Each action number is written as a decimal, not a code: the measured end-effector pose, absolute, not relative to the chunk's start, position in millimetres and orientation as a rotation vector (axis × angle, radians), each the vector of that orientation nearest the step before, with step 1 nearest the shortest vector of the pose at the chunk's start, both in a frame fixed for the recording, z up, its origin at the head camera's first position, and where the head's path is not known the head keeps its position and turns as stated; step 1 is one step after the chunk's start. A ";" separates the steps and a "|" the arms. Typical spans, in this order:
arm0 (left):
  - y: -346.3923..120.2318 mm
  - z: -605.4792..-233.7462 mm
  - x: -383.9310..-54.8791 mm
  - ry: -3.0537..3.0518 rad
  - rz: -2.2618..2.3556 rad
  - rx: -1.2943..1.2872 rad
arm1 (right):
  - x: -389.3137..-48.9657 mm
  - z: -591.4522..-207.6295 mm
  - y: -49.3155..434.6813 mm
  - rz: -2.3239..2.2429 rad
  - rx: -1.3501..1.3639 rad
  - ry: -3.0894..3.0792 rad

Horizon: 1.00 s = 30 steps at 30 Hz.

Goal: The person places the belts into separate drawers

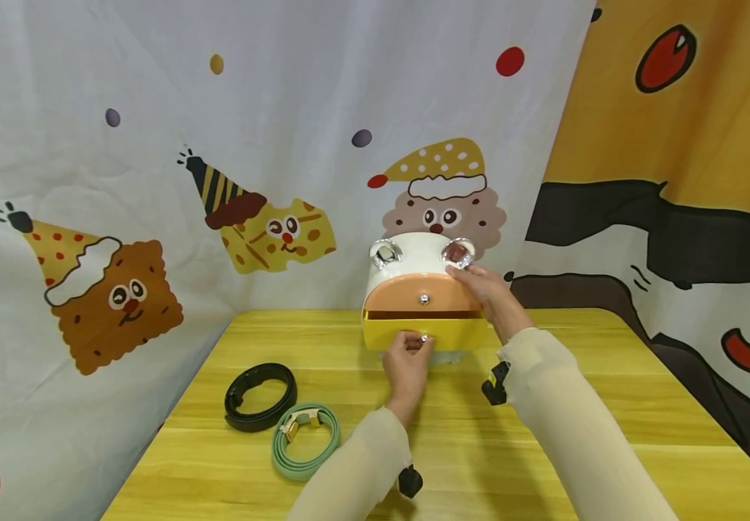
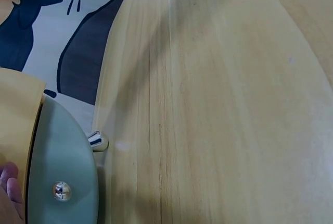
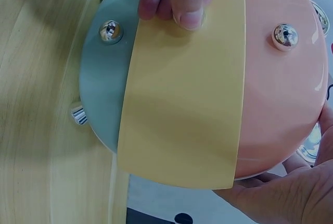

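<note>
A small drawer cabinet (image 1: 417,253) with a white rounded top and two silver ring-shaped ears stands at the back of the table. Its yellow middle drawer (image 3: 182,104) sticks out, with a dark gap above it. My left hand (image 1: 407,365) pinches that drawer's silver knob between thumb and fingers. Above is the orange-pink top drawer (image 1: 391,297); the grey-green bottom drawer (image 2: 62,146) lies below, each with a round silver knob. My right hand (image 1: 495,300) holds the cabinet's upper right side, thumb beside the ear in the right wrist view.
A coiled black belt (image 1: 234,416) lies on the table left of my hands. Nearer to me is a coiled green belt (image 1: 306,470) with a gold buckle. A printed cartoon curtain (image 1: 303,94) hangs right behind the wooden table (image 1: 479,441).
</note>
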<state>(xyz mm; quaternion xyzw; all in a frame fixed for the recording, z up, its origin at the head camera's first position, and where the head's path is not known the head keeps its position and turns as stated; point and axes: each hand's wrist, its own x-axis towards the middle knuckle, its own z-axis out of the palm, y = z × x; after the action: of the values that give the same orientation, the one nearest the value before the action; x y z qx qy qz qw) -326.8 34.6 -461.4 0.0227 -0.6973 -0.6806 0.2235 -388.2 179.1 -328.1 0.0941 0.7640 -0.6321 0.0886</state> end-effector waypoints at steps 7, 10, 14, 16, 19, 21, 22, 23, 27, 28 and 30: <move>33.9 -461.7 -322.5 -1.928 -1.873 0.057 | -387.9 -328.4 179.5 -1.879 0.282 2.289; 33.3 -461.4 -319.7 -1.932 -1.867 0.043 | -387.6 -328.7 179.9 -1.888 0.271 2.291; 32.6 -460.5 -315.8 -1.942 -1.863 0.033 | -387.3 -329.6 180.6 -1.882 0.261 2.302; 32.3 -460.1 -314.3 -1.946 -1.860 0.032 | -387.2 -330.0 180.4 -1.885 0.254 2.301; 31.7 -460.3 -312.8 -1.947 -1.861 0.028 | -387.2 -330.6 179.9 -1.887 0.239 2.301; 31.4 -460.6 -312.1 -1.944 -1.863 0.020 | -387.0 -330.7 179.6 -1.886 0.228 2.306; 31.2 -460.8 -311.7 -1.944 -1.862 0.017 | -387.0 -330.8 179.5 -1.885 0.224 2.310; 31.0 -461.2 -311.3 -1.942 -1.859 0.012 | -387.2 -330.9 179.5 -1.885 0.226 2.310; 30.0 -462.3 -309.2 -1.945 -1.850 -0.005 | -387.7 -331.3 179.9 -1.875 0.228 2.315; 29.7 -462.5 -308.5 -1.947 -1.849 -0.006 | -387.6 -331.4 180.1 -1.871 0.227 2.317; 29.1 -463.1 -307.1 -1.951 -1.854 -0.012 | -387.4 -331.4 180.6 -1.868 0.226 2.317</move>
<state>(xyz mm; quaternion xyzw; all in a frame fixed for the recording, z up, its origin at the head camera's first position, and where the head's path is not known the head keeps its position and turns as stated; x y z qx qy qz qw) -307.1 29.1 -463.1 -0.0045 -0.7065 -0.6716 0.2232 -387.4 180.6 -331.4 0.0756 0.7738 -0.6239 0.0785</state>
